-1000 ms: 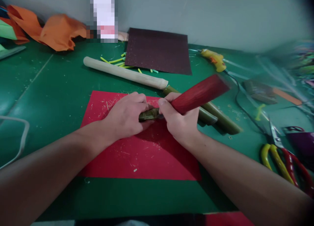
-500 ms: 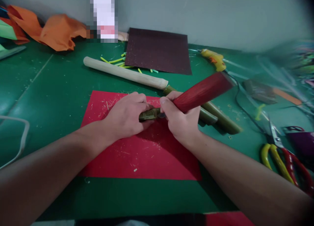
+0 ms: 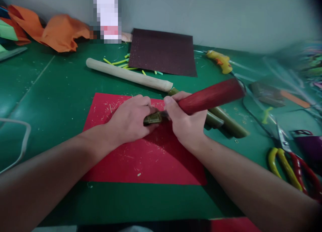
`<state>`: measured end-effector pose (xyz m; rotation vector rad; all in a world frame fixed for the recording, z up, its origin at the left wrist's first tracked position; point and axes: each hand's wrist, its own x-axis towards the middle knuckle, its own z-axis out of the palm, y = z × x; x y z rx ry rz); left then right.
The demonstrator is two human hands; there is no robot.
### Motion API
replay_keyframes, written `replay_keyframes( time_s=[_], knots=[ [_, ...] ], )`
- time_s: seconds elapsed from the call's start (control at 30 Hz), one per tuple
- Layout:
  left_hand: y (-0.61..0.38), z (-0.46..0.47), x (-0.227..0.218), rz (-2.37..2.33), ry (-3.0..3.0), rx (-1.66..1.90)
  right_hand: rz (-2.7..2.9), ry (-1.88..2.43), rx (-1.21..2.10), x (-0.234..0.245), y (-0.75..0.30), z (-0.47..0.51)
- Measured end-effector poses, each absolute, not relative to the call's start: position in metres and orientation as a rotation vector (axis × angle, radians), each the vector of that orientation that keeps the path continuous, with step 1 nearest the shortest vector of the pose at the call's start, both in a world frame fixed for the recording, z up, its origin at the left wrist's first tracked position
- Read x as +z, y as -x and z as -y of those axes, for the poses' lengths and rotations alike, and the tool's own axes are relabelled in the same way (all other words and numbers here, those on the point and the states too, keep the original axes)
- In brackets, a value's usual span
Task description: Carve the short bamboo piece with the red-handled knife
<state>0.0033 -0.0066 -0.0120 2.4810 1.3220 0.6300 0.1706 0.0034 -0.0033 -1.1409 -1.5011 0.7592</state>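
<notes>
My left hand (image 3: 129, 119) is closed around one end of a short green bamboo piece (image 3: 154, 118), pressing it onto a red sheet (image 3: 146, 158) on the green table. My right hand (image 3: 184, 123) grips a tool by its thick dark red wooden handle (image 3: 210, 96); the working end meets the bamboo between my two hands and is mostly hidden by my fingers. The handle points up and to the right. Small shavings lie scattered on the red sheet.
A pale peeled stick (image 3: 128, 75) and longer green bamboo lengths (image 3: 227, 123) lie behind my hands. A dark brown sheet (image 3: 162, 52), a yellow glue gun (image 3: 218, 61) with cord, scissors (image 3: 289, 158) at right, orange cloth (image 3: 50, 30) at back left, a white cable (image 3: 20, 141) at left.
The red handle has tipped lower and swung slightly right as my right hand twisted. My left hand and the bamboo piece stay put.
</notes>
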Motion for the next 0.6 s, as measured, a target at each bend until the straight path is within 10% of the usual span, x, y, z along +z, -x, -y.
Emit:
replay_keyframes(
  time_s=[0.6],
  knots=[
    [-0.003,0.0058,-0.013,-1.306,-2.454,0.657,1.611,1.087,0.755,-0.0059,-0.1745,-0.002]
  ],
)
